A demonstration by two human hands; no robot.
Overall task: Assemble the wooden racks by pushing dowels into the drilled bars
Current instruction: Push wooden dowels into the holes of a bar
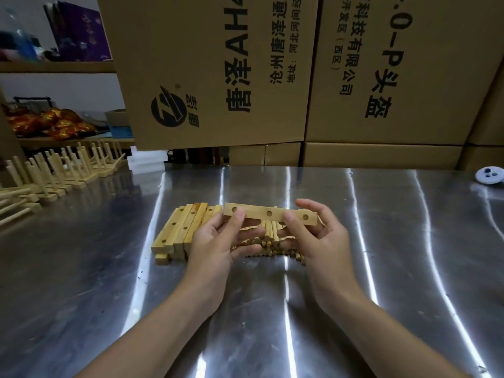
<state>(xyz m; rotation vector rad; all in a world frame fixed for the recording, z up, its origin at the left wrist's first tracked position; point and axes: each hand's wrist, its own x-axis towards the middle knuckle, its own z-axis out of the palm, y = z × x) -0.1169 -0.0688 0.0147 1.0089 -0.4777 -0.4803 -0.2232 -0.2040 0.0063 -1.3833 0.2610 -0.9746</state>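
Steel table beneath bar; perhaps shelving

Storeroom workshop: stacked cartons, steel bench

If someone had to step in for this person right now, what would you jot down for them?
Left hand: pinches the left part of a drilled bar, held above the steel table.
Right hand: pinches the same bar's right part.
The three holes that show are empty.
Loose dowels lie heaped under the hands, with spare bars stacked just left of them.
Done: finished racks stand at the table's far left.
Left: push dowels into this bar, then the spare bars.
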